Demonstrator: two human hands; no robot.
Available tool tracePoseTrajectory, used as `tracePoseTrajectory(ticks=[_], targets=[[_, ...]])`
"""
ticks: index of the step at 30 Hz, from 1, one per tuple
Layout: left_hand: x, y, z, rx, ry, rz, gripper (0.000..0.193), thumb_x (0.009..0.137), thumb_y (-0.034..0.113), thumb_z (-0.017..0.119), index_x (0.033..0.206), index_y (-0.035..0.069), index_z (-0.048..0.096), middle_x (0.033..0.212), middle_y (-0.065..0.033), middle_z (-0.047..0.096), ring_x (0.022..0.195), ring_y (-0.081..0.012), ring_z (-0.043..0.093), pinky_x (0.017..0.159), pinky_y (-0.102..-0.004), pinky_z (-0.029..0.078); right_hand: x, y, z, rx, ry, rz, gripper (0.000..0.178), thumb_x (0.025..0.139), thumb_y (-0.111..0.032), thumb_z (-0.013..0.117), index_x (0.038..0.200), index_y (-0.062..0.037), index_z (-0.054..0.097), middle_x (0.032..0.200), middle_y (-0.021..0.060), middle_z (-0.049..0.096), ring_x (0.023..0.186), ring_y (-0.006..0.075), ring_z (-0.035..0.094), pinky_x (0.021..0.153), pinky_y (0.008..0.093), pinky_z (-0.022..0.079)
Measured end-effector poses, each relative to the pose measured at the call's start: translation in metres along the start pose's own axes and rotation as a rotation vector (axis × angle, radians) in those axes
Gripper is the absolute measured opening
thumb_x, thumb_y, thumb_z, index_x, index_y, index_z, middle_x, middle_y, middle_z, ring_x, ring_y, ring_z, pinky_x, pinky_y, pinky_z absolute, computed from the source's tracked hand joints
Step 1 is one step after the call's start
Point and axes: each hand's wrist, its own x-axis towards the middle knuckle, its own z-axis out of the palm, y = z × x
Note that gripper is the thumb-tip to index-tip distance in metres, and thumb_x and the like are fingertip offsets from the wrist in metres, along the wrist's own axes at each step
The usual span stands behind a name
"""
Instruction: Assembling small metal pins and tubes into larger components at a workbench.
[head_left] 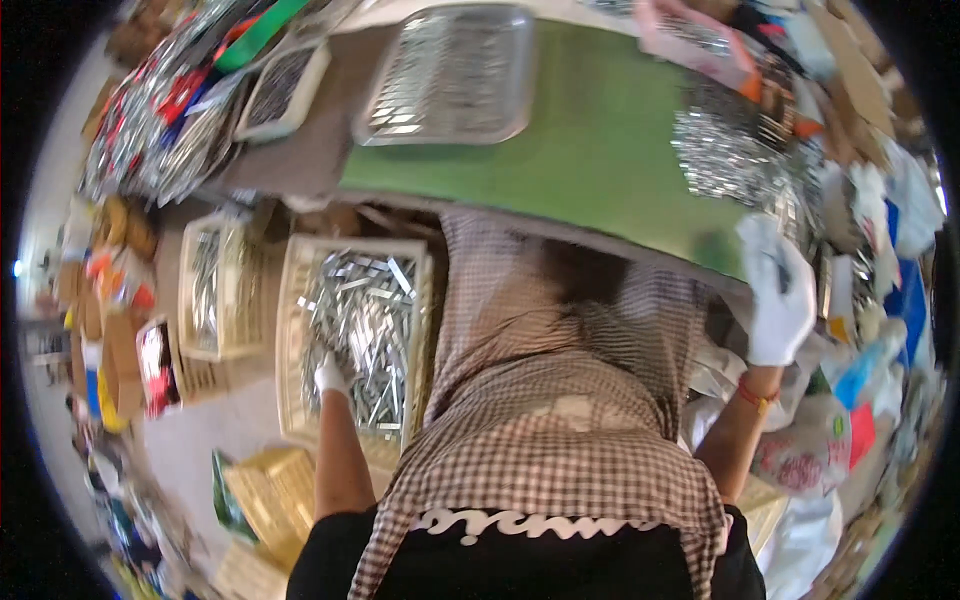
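Note:
My left hand [331, 376], in a white glove, reaches down into a cream plastic crate [291, 350]. Its fingers dip among loose, flat silvery metal pieces [372, 330], so their grip is hidden. At the right front edge of the green tabletop [600, 130] is my right hand [780, 300], also gloved in white. The fingers of that hand look bent together, but blur hides what they may hold. Just beyond them spreads a heap of small shiny metal parts [725, 150].
A clear tray [515, 125] of metal strips and a pale bin [292, 120] of dark small parts stand on the table. Another crate [222, 345] sits left of the first. Plastic bags [810, 450] crowd the right side. A yellow box [275, 500] lies lower left.

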Motion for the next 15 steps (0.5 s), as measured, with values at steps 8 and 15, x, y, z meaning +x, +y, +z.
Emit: tracePoseTrajectory(ticks=[8, 15], targets=[[-0.151, 0.108, 0.161, 0.37, -0.052, 1.128, 0.032, 0.098, 0.012, 0.051, 0.127, 0.001, 0.058, 0.11, -0.0114, 0.064, 0.089, -0.0168, 0.063, 0.076, -0.0285, 0.053, 0.004, -0.11, 0.051, 0.221, -0.399, -0.374, 0.024, 0.08, -0.019, 0.069, 0.103, -0.0242, 0.067, 0.103, 0.0032, 0.062, 0.088, 0.0225, 0.064, 0.075, 0.0344, 0.055], [-0.282, 0.116, 0.227, 0.558, -0.321, 1.656, 0.026, 0.091, 0.0, 0.051, 0.113, 0.0, 0.064, 0.102, -0.0136, 0.068, 0.092, -0.0253, 0.065, 0.08, -0.0367, 0.052, 0.034, -0.111, 0.083, 0.241, -0.514, -0.378, 0.012, 0.086, -0.024, 0.059, 0.094, -0.0229, 0.068, 0.097, 0.0061, 0.065, 0.084, 0.0264, 0.066, 0.074, 0.0383, 0.054]])
